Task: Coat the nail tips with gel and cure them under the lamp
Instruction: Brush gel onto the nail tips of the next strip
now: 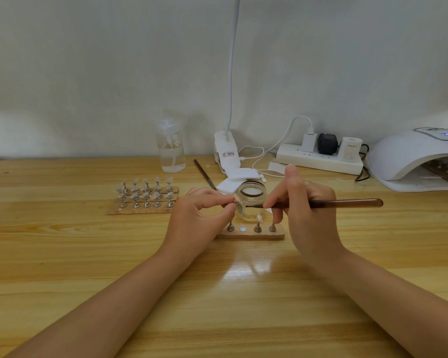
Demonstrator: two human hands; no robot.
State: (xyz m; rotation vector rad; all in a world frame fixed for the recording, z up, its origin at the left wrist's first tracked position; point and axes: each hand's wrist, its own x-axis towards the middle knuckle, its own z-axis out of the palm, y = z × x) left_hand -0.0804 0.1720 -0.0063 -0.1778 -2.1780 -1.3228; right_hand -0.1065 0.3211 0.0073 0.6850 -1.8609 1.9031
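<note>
The left hand (201, 213) pinches a small pale nail tip (235, 200) just above the clear glass gel jar (251, 202) so the right hand (304, 205), gripping a slim brown-handled brush (321, 203), can coat it steadily over the pale wooden worktop (62, 254).

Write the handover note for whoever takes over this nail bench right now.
Left hand pinches a nail tip in front of the gel jar.
Right hand holds the brush, bristles at that tip.
Near wooden strip: three metal stands, one bare magnet spot.
Left rack: tips on stands; coated or not, cannot tell.
Curing lamp at right, display lit, a holder inside.
Left: finish coating this tip, reseat it, do the rest, cure.
</note>
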